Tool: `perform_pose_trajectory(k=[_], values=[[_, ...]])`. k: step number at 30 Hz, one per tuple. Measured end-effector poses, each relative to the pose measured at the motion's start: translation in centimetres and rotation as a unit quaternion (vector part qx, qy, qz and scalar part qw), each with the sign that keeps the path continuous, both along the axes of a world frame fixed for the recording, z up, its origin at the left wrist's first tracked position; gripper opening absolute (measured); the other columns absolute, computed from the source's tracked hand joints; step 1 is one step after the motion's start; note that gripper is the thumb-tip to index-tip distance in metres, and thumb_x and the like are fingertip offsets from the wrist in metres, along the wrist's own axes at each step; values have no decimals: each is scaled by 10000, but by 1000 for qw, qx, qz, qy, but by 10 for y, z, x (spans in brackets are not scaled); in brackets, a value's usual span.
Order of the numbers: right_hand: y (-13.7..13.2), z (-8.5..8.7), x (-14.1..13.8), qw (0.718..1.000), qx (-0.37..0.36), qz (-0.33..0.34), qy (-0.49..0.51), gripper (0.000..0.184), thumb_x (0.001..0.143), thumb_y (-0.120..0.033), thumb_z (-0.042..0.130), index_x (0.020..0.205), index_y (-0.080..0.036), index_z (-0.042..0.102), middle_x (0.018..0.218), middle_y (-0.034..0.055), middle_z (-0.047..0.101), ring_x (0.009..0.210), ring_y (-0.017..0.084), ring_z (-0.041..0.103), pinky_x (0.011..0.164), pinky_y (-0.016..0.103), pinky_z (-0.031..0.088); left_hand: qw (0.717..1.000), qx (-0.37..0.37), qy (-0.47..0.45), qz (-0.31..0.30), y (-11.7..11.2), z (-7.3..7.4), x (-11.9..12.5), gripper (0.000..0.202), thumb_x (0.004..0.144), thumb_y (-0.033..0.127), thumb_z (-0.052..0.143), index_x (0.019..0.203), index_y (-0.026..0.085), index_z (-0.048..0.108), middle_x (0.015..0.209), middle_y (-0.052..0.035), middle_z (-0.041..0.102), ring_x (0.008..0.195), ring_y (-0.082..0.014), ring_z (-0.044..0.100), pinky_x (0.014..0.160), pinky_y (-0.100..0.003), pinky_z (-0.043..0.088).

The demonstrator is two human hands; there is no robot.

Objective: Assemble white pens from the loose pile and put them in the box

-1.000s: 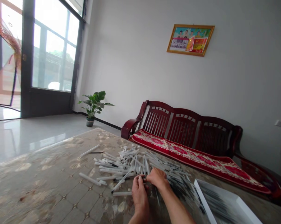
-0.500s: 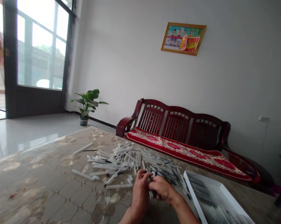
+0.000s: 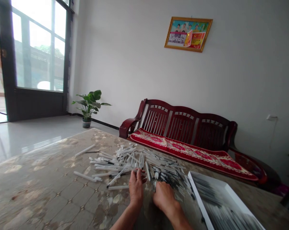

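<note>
A pile of pen parts is spread over the table in front of me. White pen barrels (image 3: 106,166) lie on its left and middle, and darker pen pieces (image 3: 173,177) lie on its right. My left hand (image 3: 136,188) is at the near edge of the white barrels, its fingers curled down and closed on what looks like a white barrel. Just right of it, my right hand (image 3: 165,195) is closed, its back towards me. A slim pen piece shows at its fingertips; the rest is hidden in the grip.
An open white box (image 3: 199,199) on the right holds many pens in rows. The patterned tablecloth (image 3: 50,198) covers the table. Beyond stand a dark red wooden bench (image 3: 183,124) with a red floral cover (image 3: 194,156), and a potted plant (image 3: 89,105).
My hands were together over a pen piece and have come apart. The left hand moved left to the white barrels; the right stays near the dark pieces.
</note>
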State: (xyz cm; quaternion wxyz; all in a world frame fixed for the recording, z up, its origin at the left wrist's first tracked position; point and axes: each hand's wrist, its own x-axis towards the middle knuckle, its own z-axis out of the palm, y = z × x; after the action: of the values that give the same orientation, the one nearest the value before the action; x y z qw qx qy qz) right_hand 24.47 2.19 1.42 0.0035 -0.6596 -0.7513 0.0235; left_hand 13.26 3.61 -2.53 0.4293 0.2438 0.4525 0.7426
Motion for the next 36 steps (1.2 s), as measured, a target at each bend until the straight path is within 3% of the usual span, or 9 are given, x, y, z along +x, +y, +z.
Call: perform_pose_trajectory(k=[6,9,12,16,23,32,36], values=[[3,8,-3,999,-29,1,-27,305,704,-38,578,927,-134,762,993,222,733,962,351,697,759,361,541,994,-1,-104,-41,3,-4,2,303,769,465,645,821,196,515,779,-49,687,654,-181,689,643,-329,574],[0,5,14,1000,2,-9,-5,279,731,-54,556,912,-138,751,985,206,738,948,330,703,740,328,512,989,3,-141,-44,4,-6,3,180,822,317,624,875,192,507,820,-57,695,677,-161,697,674,-307,581],[-6,-2,38,996,52,0,68,214,769,-78,546,834,-182,722,872,122,761,868,249,718,675,244,454,984,-5,-168,-53,4,-5,5,127,858,233,595,924,191,495,876,-71,707,707,-163,719,697,-302,589],[-15,-17,63,983,79,25,164,193,787,-62,547,785,-206,675,750,39,745,728,163,698,591,190,390,978,-24,-195,-67,4,-2,9,107,897,224,564,938,196,470,887,-76,714,730,-187,741,700,-326,601],[-21,-32,75,957,78,73,271,197,801,-91,510,800,-221,658,732,14,727,697,151,684,584,190,420,971,-46,-221,-78,2,3,10,70,930,198,518,886,187,464,862,-86,708,701,-182,744,687,-322,605],[-21,-38,75,946,113,106,286,203,773,-104,513,759,-247,656,710,0,721,671,159,679,587,212,435,978,-60,-178,-89,-2,5,12,90,935,187,504,856,183,461,839,-77,706,679,-167,735,643,-302,603],[-20,-39,78,948,169,99,250,206,777,-81,515,759,-242,642,745,8,706,710,166,673,626,227,444,984,-52,-130,-108,-3,6,12,109,897,248,580,869,188,494,795,-55,710,636,-165,724,576,-273,588]])
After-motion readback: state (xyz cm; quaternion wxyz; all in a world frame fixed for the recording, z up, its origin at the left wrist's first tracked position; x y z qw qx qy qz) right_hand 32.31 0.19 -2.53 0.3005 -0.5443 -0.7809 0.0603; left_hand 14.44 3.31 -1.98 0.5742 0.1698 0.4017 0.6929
